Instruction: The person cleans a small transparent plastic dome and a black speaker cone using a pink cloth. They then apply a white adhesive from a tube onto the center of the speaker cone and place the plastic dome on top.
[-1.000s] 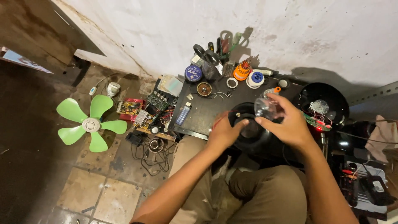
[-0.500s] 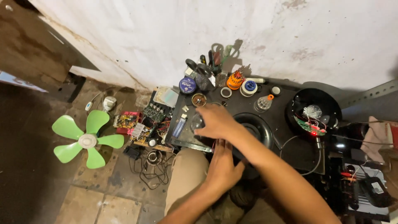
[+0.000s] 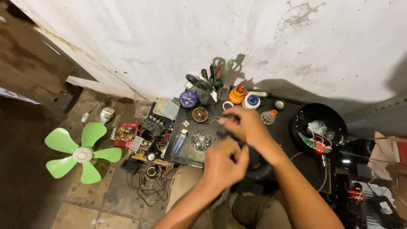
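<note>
Working over the black tray [image 3: 283,127], a small dark part was pinched between left hand [image 3: 224,163] and right hand [image 3: 246,125]; fingers curled, contents unclear. A firmer grip seemed needed next.

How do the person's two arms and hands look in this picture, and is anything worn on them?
Both forearms are bare: no sleeve reaches into view. The left hand and the right hand wear no gloves, and no watch, ring or bracelet shows on either wrist or on the fingers that are visible. The arms come up from the bottom edge of the head view; below them shows olive-coloured clothing on the person's lap.
</note>
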